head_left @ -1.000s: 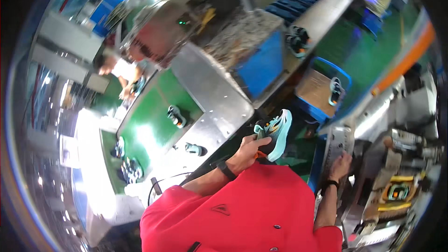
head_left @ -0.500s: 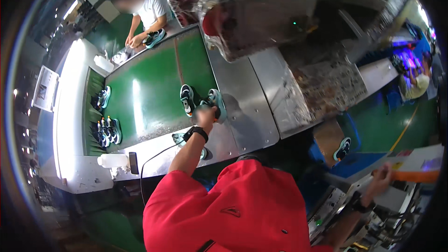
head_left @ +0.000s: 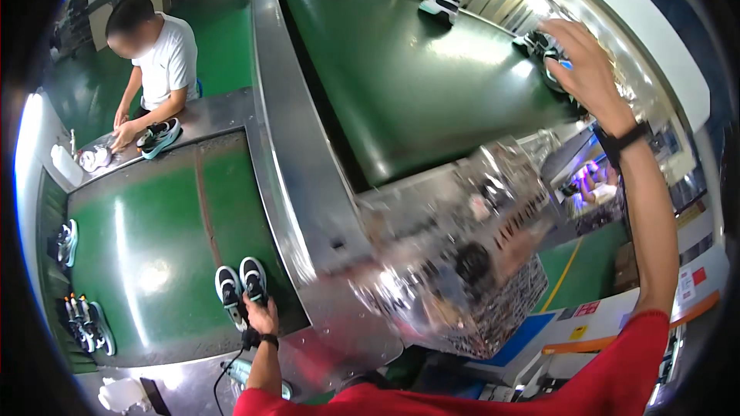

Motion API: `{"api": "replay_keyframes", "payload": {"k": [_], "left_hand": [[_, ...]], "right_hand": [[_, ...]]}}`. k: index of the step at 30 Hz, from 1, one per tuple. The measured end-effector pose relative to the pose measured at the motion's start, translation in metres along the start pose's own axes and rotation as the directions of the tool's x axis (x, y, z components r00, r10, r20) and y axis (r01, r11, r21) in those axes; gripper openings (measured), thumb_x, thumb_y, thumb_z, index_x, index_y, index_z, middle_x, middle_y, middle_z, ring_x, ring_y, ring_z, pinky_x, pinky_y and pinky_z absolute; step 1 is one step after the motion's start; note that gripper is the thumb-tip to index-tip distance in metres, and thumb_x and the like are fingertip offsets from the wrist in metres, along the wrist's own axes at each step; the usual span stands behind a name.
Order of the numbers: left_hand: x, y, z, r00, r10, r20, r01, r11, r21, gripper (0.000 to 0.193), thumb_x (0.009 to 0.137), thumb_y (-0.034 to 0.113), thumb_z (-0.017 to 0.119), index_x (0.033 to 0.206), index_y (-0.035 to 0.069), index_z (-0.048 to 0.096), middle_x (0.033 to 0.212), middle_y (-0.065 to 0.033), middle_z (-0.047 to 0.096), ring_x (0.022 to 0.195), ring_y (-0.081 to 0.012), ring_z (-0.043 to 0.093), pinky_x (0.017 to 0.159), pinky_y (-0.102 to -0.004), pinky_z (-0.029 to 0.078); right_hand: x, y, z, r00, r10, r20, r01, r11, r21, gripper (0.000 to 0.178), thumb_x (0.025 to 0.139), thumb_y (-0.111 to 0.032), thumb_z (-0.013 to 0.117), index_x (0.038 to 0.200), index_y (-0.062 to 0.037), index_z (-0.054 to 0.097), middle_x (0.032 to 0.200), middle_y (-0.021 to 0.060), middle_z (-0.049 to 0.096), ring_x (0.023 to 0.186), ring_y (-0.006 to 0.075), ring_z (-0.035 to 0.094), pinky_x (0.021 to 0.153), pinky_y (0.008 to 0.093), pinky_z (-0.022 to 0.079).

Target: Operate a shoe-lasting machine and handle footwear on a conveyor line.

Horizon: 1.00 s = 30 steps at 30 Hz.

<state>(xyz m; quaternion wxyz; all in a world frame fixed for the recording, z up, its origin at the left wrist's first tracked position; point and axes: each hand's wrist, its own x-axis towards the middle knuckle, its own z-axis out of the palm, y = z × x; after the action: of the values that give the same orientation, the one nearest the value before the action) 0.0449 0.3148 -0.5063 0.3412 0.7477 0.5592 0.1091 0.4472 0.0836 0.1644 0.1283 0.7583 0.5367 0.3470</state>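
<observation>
My left hand has its fingers closed around the heel end of a black and white sneaker. That sneaker is on the green belt, close beside a matching sneaker. At the upper right, my right hand is raised with its fingers apart and nothing visible in it. Nearest to it are black and white sneakers at the right side of a second, wider green belt. My right hand partly hides them, and I cannot tell whether it touches one.
Another black sneaker stands at the far end of the wider belt. A metal frame divides the belts, with a plastic-wrapped box before it. Several sneakers line the left edge. A person sits beyond, near a sneaker.
The view has swung right, bringing the wider belt into sight. My left hand's sneaker now lines up beside its match. My right hand has risen from the lower right to the far sneakers.
</observation>
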Motion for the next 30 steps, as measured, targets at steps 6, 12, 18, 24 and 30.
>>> {"api": "replay_keyframes", "payload": {"k": [6,12,18,24,30], "left_hand": [[-0.004,0.013,-0.006,0.994,-0.080,-0.076,0.072,0.992,-0.103,0.078,0.074,0.015,0.076,0.141,0.011,0.035,0.118,-0.0259,0.059,0.100,-0.0476,0.060,0.083,-0.0520,0.048],[-0.007,0.005,-0.002,0.993,-0.045,-0.108,0.035,0.995,-0.094,0.077,0.075,0.016,0.074,0.141,0.008,0.035,0.120,-0.0269,0.057,0.102,-0.0474,0.058,0.084,-0.0516,0.047],[-0.006,0.020,-0.015,0.993,-0.084,-0.078,0.078,0.993,-0.085,0.079,0.074,0.013,0.073,0.143,0.011,0.034,0.119,-0.0262,0.057,0.099,-0.0478,0.059,0.083,-0.0514,0.047],[-0.011,0.013,0.002,0.978,-0.105,-0.178,0.088,0.991,-0.101,0.075,0.078,0.017,0.072,0.143,0.013,0.036,0.121,-0.0242,0.059,0.100,-0.0471,0.061,0.082,-0.0516,0.049],[0.010,-0.023,0.011,0.965,0.245,-0.094,-0.256,0.957,-0.139,0.089,0.077,0.025,0.070,0.147,-0.004,0.023,0.136,-0.0355,0.043,0.127,-0.0480,0.043,0.108,-0.0488,0.033]], "right_hand": [[0.130,0.028,0.143,0.961,-0.207,0.181,0.260,0.902,-0.346,0.073,0.071,0.005,0.066,0.139,-0.0124,0.045,0.145,0.0090,0.045,0.138,0.0323,0.036,0.113,0.0542,0.031],[0.190,0.022,0.212,0.928,-0.135,0.346,0.292,0.840,-0.457,0.080,0.073,0.007,0.066,0.145,-0.0163,0.040,0.148,0.0056,0.042,0.143,0.0301,0.030,0.116,0.0542,0.025],[0.211,0.015,0.206,0.915,-0.064,0.398,0.201,0.929,-0.312,0.058,0.071,-0.004,0.073,0.126,-0.0095,0.055,0.137,0.0109,0.054,0.129,0.0323,0.047,0.110,0.0531,0.034],[0.165,0.051,0.200,0.990,-0.056,0.133,0.062,0.997,-0.039,0.023,0.065,-0.011,0.067,0.087,-0.0027,0.063,0.086,0.0206,0.064,0.088,0.0383,0.062,0.078,0.0474,0.051],[0.083,0.015,0.124,0.989,0.145,-0.033,-0.144,0.989,0.022,0.040,0.068,-0.016,0.067,0.105,-0.0054,0.059,0.089,0.0174,0.062,0.089,0.0385,0.062,0.077,0.0479,0.051]]}}
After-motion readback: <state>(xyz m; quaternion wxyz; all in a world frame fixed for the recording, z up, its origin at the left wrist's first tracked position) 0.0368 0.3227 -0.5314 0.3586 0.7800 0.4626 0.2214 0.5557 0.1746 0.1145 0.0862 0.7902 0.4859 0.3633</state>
